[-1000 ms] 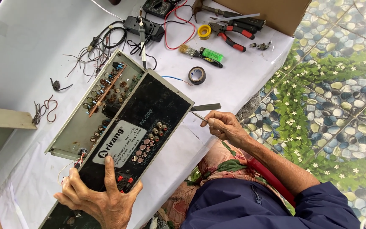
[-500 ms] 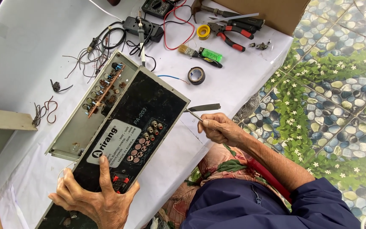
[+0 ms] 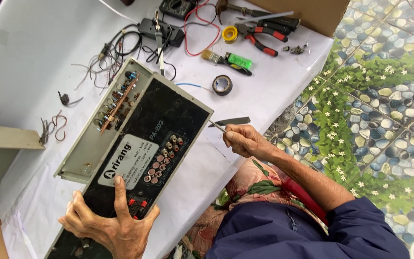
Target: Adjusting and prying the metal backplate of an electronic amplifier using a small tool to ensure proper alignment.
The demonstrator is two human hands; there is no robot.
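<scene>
An opened amplifier chassis (image 3: 135, 139) lies tilted on the white-covered table (image 3: 20, 62), its black rear panel with sockets facing up and a circuit board showing at the upper left. My left hand (image 3: 113, 225) grips the chassis at its near end, thumb on the black panel. My right hand (image 3: 245, 140) holds a thin screwdriver (image 3: 218, 126) whose metal tip reaches the chassis's right corner. The handle is hidden in my fist.
A roll of black tape (image 3: 222, 85), a green lighter (image 3: 239, 61), a small brush, red-handled pliers (image 3: 262, 39), a yellow tape roll (image 3: 230, 34), loose wires and a multimeter lie on the far side. A beige metal cover (image 3: 5, 136) sits at left. A flat dark strip (image 3: 233, 121) lies near my right hand.
My right hand has brought the screwdriver leftward until its tip meets the chassis corner. The chassis has shifted slightly under my left hand.
</scene>
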